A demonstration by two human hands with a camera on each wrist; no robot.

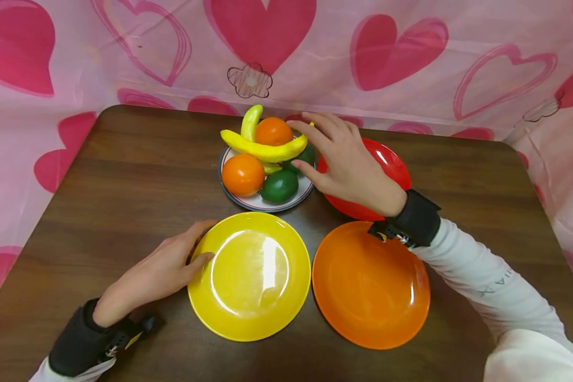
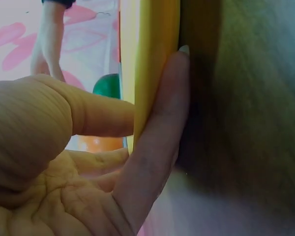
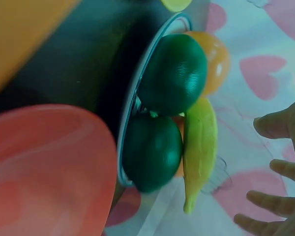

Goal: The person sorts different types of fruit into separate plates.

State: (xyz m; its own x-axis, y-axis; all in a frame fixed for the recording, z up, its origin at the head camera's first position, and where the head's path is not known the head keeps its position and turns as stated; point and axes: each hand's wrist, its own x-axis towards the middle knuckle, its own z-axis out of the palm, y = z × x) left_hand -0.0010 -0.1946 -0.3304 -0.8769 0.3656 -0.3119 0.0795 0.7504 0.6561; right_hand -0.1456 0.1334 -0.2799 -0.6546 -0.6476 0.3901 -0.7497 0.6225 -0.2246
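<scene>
My left hand (image 1: 164, 268) grips the left edge of a yellow plate (image 1: 248, 292). In the left wrist view the thumb is on its upper face and a finger lies under the rim. My right hand (image 1: 350, 164) hovers with spread fingers at the right end of a yellow banana (image 1: 262, 152), holding nothing. That banana lies on top of other fruit on a white plate (image 1: 304, 187) with a dark rim. Around it are an orange (image 1: 242, 175), another orange (image 1: 273, 131), a second banana (image 1: 250, 123) and dark green oval fruits (image 1: 280, 187).
A red plate (image 1: 393, 170) lies partly under my right hand. An orange plate (image 1: 363, 302) is beside the yellow one, beneath my right wrist. The brown wooden table (image 1: 138, 175) meets a pink heart-patterned cloth (image 1: 324, 79) at the back and sides.
</scene>
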